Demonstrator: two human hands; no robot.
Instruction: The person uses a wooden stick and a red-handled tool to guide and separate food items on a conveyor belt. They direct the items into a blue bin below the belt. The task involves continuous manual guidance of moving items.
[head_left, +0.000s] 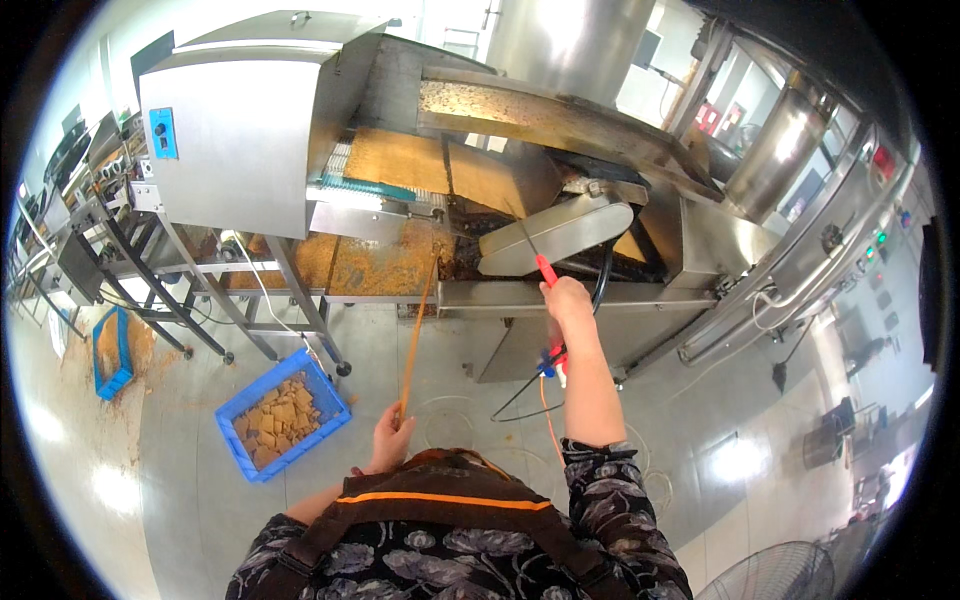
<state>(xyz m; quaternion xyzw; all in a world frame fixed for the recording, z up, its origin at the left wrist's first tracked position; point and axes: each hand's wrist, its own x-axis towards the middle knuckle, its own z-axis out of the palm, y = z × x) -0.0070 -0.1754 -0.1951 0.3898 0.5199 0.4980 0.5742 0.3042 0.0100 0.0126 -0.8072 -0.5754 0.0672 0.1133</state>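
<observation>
My right hand (568, 301) grips the red handle of a thin-bladed tool (546, 268). Its narrow blade reaches up over a metal guard (559, 231) towards a tan sheet (486, 178) on the machine; whether it touches the sheet I cannot tell. Low on the left, my left hand (390, 436) is closed around the near end of a long, flat wooden stick (417, 341). The stick's far end lies by the crumb-covered tray (386, 259) under the conveyor. A second tan sheet (399, 159) rests further left on the conveyor.
On the floor at left stands a blue plastic crate (283, 459) with broken tan pieces. Another blue crate (114, 386) is further left. A steel machine housing (229, 142) rises above the conveyor. A black hose (606, 271) and a fan (780, 574) are on the right.
</observation>
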